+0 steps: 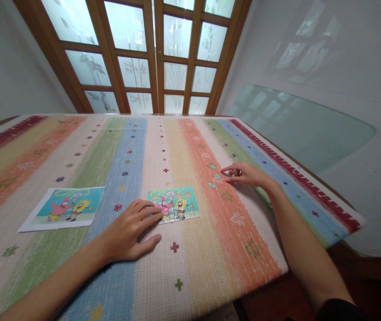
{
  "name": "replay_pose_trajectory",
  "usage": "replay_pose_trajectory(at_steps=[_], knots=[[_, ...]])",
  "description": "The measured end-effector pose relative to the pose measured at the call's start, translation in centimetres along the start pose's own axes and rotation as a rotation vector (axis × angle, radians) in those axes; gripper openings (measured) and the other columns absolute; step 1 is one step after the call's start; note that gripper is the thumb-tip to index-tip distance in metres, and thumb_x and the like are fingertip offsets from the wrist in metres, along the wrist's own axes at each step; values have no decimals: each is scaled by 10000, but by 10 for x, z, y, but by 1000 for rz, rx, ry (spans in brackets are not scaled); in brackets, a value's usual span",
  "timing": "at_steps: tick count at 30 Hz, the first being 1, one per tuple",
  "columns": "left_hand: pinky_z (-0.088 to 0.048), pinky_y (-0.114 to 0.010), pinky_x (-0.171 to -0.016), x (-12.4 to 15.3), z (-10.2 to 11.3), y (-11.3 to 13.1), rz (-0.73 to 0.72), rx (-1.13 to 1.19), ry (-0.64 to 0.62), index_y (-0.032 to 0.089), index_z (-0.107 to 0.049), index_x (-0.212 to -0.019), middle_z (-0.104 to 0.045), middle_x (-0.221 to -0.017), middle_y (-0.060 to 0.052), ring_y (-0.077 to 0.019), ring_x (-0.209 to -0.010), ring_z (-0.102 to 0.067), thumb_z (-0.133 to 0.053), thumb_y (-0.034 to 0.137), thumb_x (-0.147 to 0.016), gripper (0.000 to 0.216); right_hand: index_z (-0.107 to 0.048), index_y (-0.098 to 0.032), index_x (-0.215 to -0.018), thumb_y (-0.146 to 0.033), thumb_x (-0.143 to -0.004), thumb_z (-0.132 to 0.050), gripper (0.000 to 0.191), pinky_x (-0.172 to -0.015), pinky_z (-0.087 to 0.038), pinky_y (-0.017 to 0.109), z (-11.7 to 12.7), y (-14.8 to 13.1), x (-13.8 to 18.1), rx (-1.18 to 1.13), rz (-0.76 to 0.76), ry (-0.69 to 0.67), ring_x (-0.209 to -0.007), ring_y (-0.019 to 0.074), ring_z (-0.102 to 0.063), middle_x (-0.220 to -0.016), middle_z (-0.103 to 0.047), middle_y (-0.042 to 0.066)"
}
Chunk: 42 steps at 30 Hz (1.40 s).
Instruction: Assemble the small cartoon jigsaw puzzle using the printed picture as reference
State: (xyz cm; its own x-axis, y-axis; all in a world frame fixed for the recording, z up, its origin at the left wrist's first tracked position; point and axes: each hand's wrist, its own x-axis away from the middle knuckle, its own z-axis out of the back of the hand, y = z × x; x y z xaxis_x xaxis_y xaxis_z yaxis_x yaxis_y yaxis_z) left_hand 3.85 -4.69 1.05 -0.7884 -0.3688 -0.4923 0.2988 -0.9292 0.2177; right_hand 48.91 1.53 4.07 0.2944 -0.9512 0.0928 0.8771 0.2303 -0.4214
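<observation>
My left hand point(133, 229) lies on the table with its fingers apart, the fingertips touching the left edge of a jigsaw puzzle point(185, 214). The puzzle shows cartoon figures on a turquoise ground, and cloth-coloured spots show in its upper part. My right hand point(243, 174) is further right, index finger and thumb stretched out and apart, the other fingers curled. Close to its fingertips lie a few loose turquoise puzzle pieces point(212, 185). Whether anything small sits under the curled fingers is hard to make out.
A printed reference picture point(68, 206) of similar cartoon figures lies left of the puzzle. A striped cloth point(206, 263) covers the table, whose right edge runs under my right forearm. Behind stand wood-framed glass doors point(158, 58); a clear sheet point(304, 125) leans at the right wall.
</observation>
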Motion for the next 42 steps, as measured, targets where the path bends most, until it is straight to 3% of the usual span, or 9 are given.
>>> replay_pose_trajectory(at_steps=[8,16,20,28,38,42], knots=[[-521,-456,-936,2,0,0,14,4,-5,198,-617,-1282,-719,-1176,-92,-279,-1094,-617,-640,282,-899,393,-770,-231,-1132,-383,-913,-626,303,-726,-485,320,-8,-10,-5,0,98,41,-744,185,-613,-954,-715,86],[-530,-464,-932,2,-1,1,11,4,-4,202,-614,-1287,-718,-1180,-99,-282,-1096,-619,-639,290,-907,391,-730,-207,-937,-331,-883,-644,160,-703,-474,309,-12,-16,-6,-13,61,52,-733,181,-603,-897,-708,76],[-532,-463,-931,2,-1,0,9,-2,-7,193,-613,-1284,-717,-1183,-105,-282,-1091,-618,-635,290,-909,388,-689,-199,-815,-380,-882,-652,196,-673,-457,308,-12,-17,-5,-16,49,55,-693,175,-583,-840,-693,72],[-532,-459,-929,3,-2,0,6,-4,5,195,-618,-1282,-715,-1189,-104,-281,-1094,-618,-632,289,-915,379,-757,-223,-1054,-356,-896,-650,232,-715,-478,313,-11,-16,-5,-37,110,55,-725,169,-597,-948,-706,74],[-538,-459,-933,1,0,1,6,-1,1,198,-631,-1284,-721,-1171,-103,-278,-1087,-626,-633,267,-907,383,-731,-215,-843,-368,-834,-701,157,-665,-460,294,-12,-14,-5,-40,69,65,-690,164,-568,-842,-679,51],[-550,-454,-910,2,-1,1,-22,-14,15,171,-628,-1269,-723,-1151,-115,-279,-1068,-629,-629,262,-911,369,-733,-213,-878,-395,-818,-723,193,-655,-455,295,-11,-13,-4,-47,61,57,-685,164,-562,-855,-684,57]])
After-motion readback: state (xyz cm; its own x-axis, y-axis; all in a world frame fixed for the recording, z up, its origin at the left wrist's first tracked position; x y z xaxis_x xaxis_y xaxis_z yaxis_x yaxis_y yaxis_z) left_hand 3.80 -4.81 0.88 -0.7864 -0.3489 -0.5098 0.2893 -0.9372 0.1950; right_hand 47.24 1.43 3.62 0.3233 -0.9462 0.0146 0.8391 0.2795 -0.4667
